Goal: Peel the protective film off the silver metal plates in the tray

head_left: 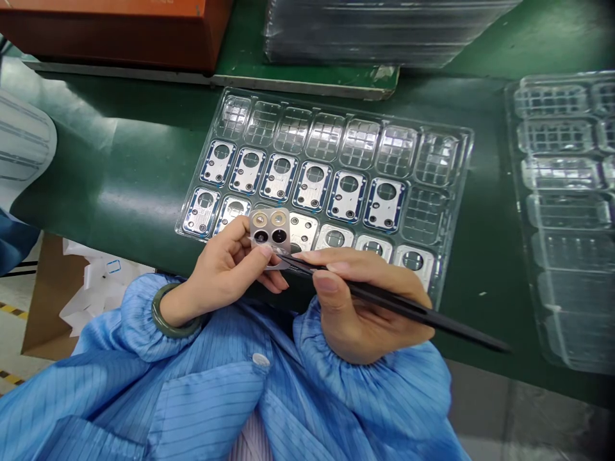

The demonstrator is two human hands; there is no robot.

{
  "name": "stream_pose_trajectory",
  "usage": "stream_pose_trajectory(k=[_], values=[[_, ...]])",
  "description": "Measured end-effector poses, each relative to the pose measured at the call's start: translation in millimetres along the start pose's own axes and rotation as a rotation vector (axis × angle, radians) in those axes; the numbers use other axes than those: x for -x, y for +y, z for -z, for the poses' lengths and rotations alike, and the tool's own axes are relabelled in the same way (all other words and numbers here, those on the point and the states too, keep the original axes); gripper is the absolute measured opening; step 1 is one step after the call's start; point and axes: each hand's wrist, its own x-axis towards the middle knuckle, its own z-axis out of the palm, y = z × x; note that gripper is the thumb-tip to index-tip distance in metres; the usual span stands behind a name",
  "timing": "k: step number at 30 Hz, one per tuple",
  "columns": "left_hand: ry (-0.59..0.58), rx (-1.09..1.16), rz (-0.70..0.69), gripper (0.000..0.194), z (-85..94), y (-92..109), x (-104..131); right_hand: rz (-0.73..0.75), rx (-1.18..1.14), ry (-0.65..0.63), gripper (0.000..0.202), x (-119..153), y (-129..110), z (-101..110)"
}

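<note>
My left hand (pixel 223 266) pinches a small silvery plate (pixel 270 229) with two dark round holes and two gold-ringed ones, held over the front of a clear plastic tray (pixel 446 256). My right hand (pixel 369 298) is closed around black tweezers (pixel 413 310). Their tips reach the lower edge of the plate, beside my left thumb; whether they grip anything there is too small to tell. Several metal plates with round holes, such as one with a blue edge (pixel 385 203), lie in the tray's middle and front rows. The back row of pockets holds none.
A second clear tray (pixel 560 246) lies at the right. Behind are an orange-red box (pixel 115 32) and a stack of clear trays (pixel 375 32) on a green board (pixel 336 82). White rolled material (pixel 24 144) is at the left; a cardboard box (pixel 45 307) with white paper stands below.
</note>
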Motion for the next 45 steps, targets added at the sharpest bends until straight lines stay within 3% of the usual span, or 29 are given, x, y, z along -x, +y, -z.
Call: stream_pose_trajectory(k=[20,28,36,40,45], values=[[-0.010,0.036,0.010,0.016,1.5,-1.6,0.1,-0.032,0.047,-0.023,0.025,-0.4,-1.5,2.1],[-0.006,0.035,-0.004,0.016,1.6,-1.2,1.2,-0.093,0.024,0.113,0.025,1.0,-4.0,-4.8],[-0.019,-0.054,-0.024,0.012,-0.8,-2.6,-0.4,-0.095,0.037,0.110,0.021,-0.3,-6.7,-4.9],[-0.034,-0.058,-0.025,0.011,-0.7,-2.1,-0.8,-0.145,-0.017,0.124,0.016,-2.1,-9.2,-4.1],[-0.041,-0.053,-0.021,0.011,-0.1,-1.5,-0.3,-0.320,-0.114,0.182,0.011,-2.9,-11.9,-4.0]])
